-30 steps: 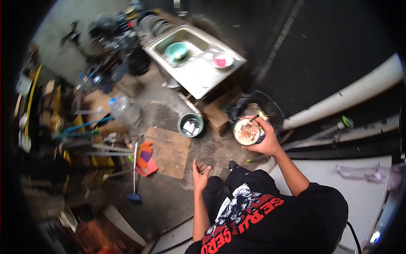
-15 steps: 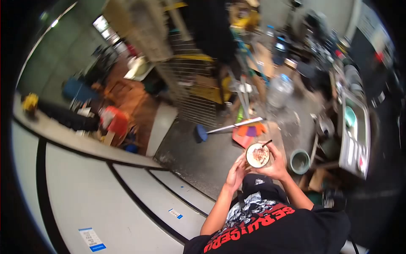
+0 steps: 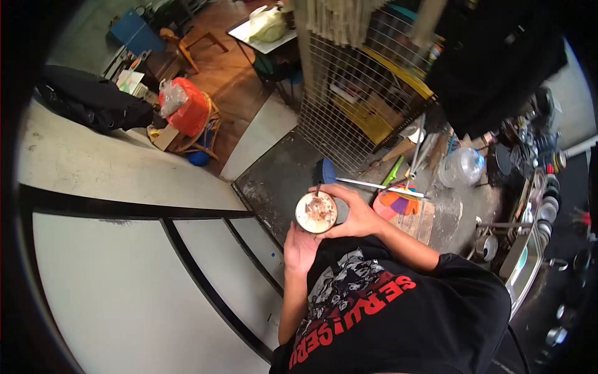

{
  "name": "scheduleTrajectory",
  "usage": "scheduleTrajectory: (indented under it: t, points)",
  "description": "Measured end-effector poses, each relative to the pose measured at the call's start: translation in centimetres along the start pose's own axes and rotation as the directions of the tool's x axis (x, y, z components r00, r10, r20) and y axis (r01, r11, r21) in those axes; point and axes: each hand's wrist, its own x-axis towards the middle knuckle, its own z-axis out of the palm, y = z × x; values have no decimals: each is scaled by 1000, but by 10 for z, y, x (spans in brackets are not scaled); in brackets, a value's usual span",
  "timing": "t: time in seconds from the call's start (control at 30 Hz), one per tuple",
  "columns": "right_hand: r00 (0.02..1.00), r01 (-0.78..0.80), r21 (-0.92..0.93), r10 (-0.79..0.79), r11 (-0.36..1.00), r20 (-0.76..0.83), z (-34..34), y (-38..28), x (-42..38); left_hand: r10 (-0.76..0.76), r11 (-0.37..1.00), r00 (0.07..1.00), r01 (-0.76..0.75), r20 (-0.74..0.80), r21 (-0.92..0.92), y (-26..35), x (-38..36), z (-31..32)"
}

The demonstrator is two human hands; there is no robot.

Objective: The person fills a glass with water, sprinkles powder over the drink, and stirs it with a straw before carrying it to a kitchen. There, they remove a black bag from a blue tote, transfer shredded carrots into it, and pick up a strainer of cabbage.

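A glass of creamy drink (image 3: 316, 212) with brown powder on its top is in front of my body. A dark, thin stick, perhaps a straw or spoon handle (image 3: 318, 189), pokes up from its far rim. My right hand (image 3: 354, 213) wraps round the glass from the right, fingers on the far side and thumb on the near side. From below and to the left, my left hand (image 3: 300, 250) supports the glass, its palm turned up and its fingers partly hidden under it.
White panels with black strips (image 3: 124, 280) run along my left. Ahead stands a wire grid (image 3: 336, 93). A blue-headed brush (image 3: 327, 171) lies on the floor near a large plastic water bottle (image 3: 461, 167). At the right is a metal sink (image 3: 526, 274); a red chair (image 3: 190, 112) stands beyond the low wall.
My view has swung to the right and the blur has cleared. The glass, still in my hands, now appears further left and a little higher. My left palm shows more from beneath it.
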Motion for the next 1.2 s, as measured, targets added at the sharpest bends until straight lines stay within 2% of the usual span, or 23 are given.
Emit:
scheduleTrajectory:
  t: [0.07, 0.17, 0.33, 0.37, 0.47, 0.53, 0.6, 0.67, 0.7, 0.9, 1.07, 1.17, 1.2]
  points:
    - [1000, 1, -2, -1, 1000, 28, 2, 11, 48, 30, 999, 999, -30, -13, -39, 31, 28, -8]
    - [995, -52, 43, 48, 998, 83, 4, 8, 129, 49, 998, 997, -47, -55, 33, 94, 69, 11]
    - [994, -15, 71, 7, 997, 112, 14, 60, 248, 59, 997, 992, -53, -110, 59, 179, 156, -22]
    - [996, -34, 108, 25, 994, 85, 16, 55, 279, 22, 997, 993, -14, -112, 70, 211, 170, -9]
    - [997, -49, 146, 41, 988, 58, 26, 86, 353, -3, 995, 997, 11, -77, 104, 276, 228, -35]
    - [985, -162, 112, 155, 980, 71, 25, 93, 402, -94, 982, 993, 105, -73, 160, 314, 269, -47]
    - [987, -160, 166, 151, 973, 63, 21, 101, 447, -100, 975, 986, 123, -130, 184, 345, 306, -43]
    - [979, -205, 107, 205, 973, 11, 16, 115, 489, -192, 939, 981, 187, -12, 288, 382, 350, -60]
    - [971, -238, 172, 238, 956, 23, 11, 122, 511, -199, 941, 978, 210, -66, 267, 396, 370, -56]
    - [970, -223, 173, 237, 959, -60, -1, 197, 639, -255, 955, 967, 253, -11, 152, 473, 504, -54]
    - [976, -187, 151, 200, 971, -81, -19, 257, 763, -234, 947, 971, 216, 48, 238, 547, 628, -53]
    - [974, -223, 117, 226, 968, -13, -35, 284, 841, -204, 965, 976, 214, -79, 149, 586, 684, -52]
    - [973, -228, 126, 229, 965, 6, -41, 289, 869, -198, 967, 977, 207, -76, 146, 600, 705, -56]
